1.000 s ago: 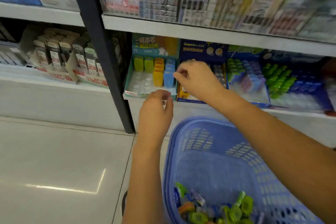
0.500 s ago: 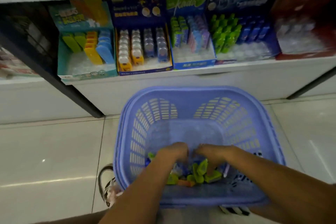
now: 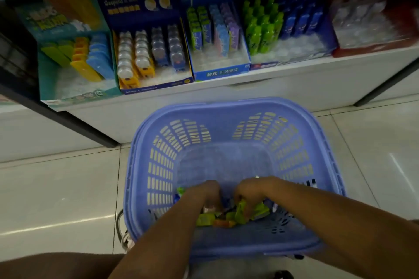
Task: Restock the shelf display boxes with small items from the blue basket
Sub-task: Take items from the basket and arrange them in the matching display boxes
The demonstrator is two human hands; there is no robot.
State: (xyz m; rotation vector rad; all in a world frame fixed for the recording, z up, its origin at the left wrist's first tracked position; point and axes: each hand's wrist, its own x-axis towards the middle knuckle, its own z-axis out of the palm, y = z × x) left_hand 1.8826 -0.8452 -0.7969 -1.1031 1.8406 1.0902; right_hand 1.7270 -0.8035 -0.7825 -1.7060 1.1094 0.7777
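Observation:
The blue basket sits low in front of me, below the shelf. Both hands reach down into it. My left hand and my right hand press side by side into a pile of small green, orange and blue items at the basket's near end. The fingers curl down among the items; whether either hand grips one is hidden. On the shelf stand the display boxes: a teal box with yellow, orange and blue pieces, a dark blue box, a blue-fronted box and a box with green bottles.
A red display box stands at the shelf's right end. A dark shelf upright slants down on the left, another on the right. A glossy tiled floor surrounds the basket. A shoe shows beneath the basket's left corner.
One second ago both hands were up at the teal box on the shelf. They dropped into the basket half a second ago, and since then the fingers have dug a little deeper into the pile.

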